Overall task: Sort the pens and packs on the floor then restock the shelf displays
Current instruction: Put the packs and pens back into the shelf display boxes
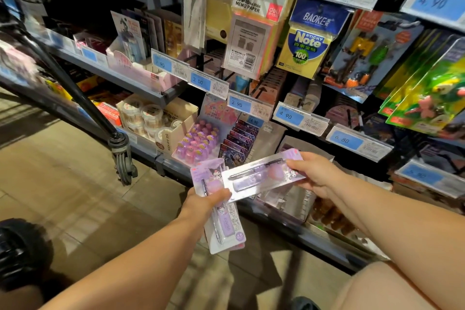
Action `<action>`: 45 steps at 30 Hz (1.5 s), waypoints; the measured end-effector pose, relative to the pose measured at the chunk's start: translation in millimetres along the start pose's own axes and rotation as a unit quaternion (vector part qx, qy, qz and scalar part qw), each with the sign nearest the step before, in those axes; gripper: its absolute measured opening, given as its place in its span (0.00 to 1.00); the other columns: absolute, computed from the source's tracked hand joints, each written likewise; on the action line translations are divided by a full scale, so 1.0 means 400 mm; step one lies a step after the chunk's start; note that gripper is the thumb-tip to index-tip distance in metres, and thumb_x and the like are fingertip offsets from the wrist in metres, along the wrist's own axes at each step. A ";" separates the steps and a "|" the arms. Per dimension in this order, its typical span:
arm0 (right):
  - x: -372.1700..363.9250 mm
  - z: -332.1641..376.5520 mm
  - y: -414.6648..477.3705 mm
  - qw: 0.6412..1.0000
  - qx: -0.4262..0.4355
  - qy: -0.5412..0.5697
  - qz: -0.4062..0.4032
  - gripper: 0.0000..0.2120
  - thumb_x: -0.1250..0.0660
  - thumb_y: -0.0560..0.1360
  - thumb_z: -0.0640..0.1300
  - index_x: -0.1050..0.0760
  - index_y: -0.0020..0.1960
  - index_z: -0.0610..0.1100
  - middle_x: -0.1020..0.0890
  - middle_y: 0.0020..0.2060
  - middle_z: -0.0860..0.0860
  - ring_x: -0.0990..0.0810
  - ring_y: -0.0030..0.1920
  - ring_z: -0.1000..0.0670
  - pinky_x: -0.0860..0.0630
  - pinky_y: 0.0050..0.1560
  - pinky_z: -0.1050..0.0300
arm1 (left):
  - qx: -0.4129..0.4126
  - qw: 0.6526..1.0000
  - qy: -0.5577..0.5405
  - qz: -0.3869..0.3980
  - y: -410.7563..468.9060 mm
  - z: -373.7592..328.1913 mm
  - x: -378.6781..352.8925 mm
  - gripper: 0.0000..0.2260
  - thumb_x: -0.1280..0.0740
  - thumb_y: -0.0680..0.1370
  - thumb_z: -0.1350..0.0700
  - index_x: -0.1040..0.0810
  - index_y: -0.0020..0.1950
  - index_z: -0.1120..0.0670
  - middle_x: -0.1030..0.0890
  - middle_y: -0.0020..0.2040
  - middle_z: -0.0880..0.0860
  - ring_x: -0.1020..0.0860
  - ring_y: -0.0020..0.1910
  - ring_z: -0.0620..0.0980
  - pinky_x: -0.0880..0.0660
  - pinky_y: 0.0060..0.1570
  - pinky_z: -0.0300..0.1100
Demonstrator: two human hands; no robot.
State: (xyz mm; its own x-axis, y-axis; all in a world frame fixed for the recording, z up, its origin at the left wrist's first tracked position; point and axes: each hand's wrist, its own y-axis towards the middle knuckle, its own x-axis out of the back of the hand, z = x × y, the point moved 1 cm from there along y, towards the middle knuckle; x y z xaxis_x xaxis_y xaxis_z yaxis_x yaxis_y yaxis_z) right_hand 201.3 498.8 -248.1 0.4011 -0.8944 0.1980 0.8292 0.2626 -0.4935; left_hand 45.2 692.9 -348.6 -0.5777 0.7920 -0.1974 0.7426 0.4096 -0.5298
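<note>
The left hand grips a small stack of purple pen packs. The thumb lies on top and the fingers curl under. The stack points down toward the floor. The right hand pinches one more purple pen pack by its end, with the thumb on the front. This pack lies sideways. Its far end sits over the top of the stack, touching it or just above it; I cannot tell which.

Both hands are in front of the low part of the shelf. Behind them sit little purple things in a box, and above those hang blue price tags. Higher up hang yellow sticky notes. A box of tape rolls sits to the left, near a cart wheel.

I think the person is matching packs so they can go back on a hook.

What could go wrong? The stack is held only near its top, and the packs look like slick plastic, so one could slide out and drop. The single pack is held by one end, so it could tip or twist. It could also go on the wrong hook, as many tags look alike.
</note>
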 end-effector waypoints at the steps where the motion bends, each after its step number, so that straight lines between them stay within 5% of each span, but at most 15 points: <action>1: 0.004 0.004 0.000 1.000 0.003 -0.006 -0.011 0.08 0.34 0.77 0.35 0.24 0.56 0.42 0.18 0.42 0.45 0.19 0.39 0.49 0.19 0.34 0.58 | 0.000 1.000 0.005 0.005 -0.001 0.005 -0.002 0.30 0.19 0.59 0.54 0.23 0.59 0.56 0.15 0.48 0.58 0.15 0.43 0.58 0.19 0.48 0.56; 6: 0.034 0.016 0.004 0.993 0.042 -0.089 -0.066 0.04 0.33 0.78 0.40 0.24 0.52 0.42 0.20 0.40 0.46 0.21 0.37 0.50 0.20 0.31 0.60 | 0.010 1.000 -0.007 0.001 0.012 0.016 0.005 0.22 0.22 0.69 0.59 0.24 0.60 0.57 0.16 0.49 0.59 0.16 0.44 0.59 0.19 0.47 0.55; 11: 0.050 0.017 0.012 0.931 0.135 -0.317 -0.117 0.07 0.29 0.75 0.44 0.21 0.44 0.40 0.23 0.34 0.48 0.26 0.36 0.48 0.32 0.35 0.57 | 0.018 1.000 0.001 0.008 0.015 0.019 0.013 0.20 0.23 0.70 0.59 0.23 0.59 0.57 0.15 0.48 0.59 0.15 0.44 0.59 0.19 0.47 0.55; 18: 0.030 -0.003 0.024 0.884 0.147 -0.415 -0.157 0.13 0.32 0.76 0.50 0.21 0.60 0.51 0.19 0.53 0.52 0.22 0.55 0.47 0.30 0.48 0.57 | 0.022 1.000 0.004 0.005 0.027 0.031 0.011 0.20 0.22 0.70 0.58 0.23 0.59 0.58 0.15 0.47 0.59 0.15 0.42 0.58 0.19 0.46 0.52; 27: -0.012 -0.016 0.031 0.846 0.153 -0.494 -0.129 0.15 0.38 0.80 0.48 0.25 0.66 0.51 0.21 0.61 0.47 0.23 0.59 0.44 0.26 0.55 0.54 | 0.026 0.999 0.008 0.018 0.016 0.020 0.008 0.18 0.24 0.72 0.59 0.23 0.60 0.60 0.15 0.46 0.61 0.15 0.38 0.57 0.21 0.32 0.43; 35: -0.015 -0.010 0.041 0.843 0.158 -0.499 -0.123 0.14 0.39 0.81 0.47 0.24 0.64 0.49 0.21 0.60 0.46 0.23 0.59 0.43 0.25 0.57 0.52 | 0.029 0.999 0.004 0.036 0.010 0.016 0.000 0.18 0.25 0.73 0.60 0.24 0.60 0.62 0.16 0.47 0.63 0.15 0.38 0.58 0.21 0.30 0.43; 45: -0.022 -0.033 0.065 0.825 0.138 -0.543 -0.078 0.11 0.42 0.80 0.41 0.23 0.57 0.47 0.20 0.50 0.46 0.24 0.47 0.44 0.27 0.43 0.55 | 0.031 0.999 0.001 0.043 0.017 0.023 -0.003 0.19 0.25 0.72 0.60 0.24 0.60 0.61 0.16 0.47 0.64 0.15 0.40 0.60 0.20 0.33 0.46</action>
State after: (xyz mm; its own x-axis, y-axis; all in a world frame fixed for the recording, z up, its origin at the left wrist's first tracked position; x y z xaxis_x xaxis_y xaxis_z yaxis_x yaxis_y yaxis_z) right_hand 214.0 508.7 -273.9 0.2692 -0.1136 0.9564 0.9006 0.3816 -0.2082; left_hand 47.8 690.6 -359.5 -0.5118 0.8240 -0.2431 0.7671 0.3108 -0.5613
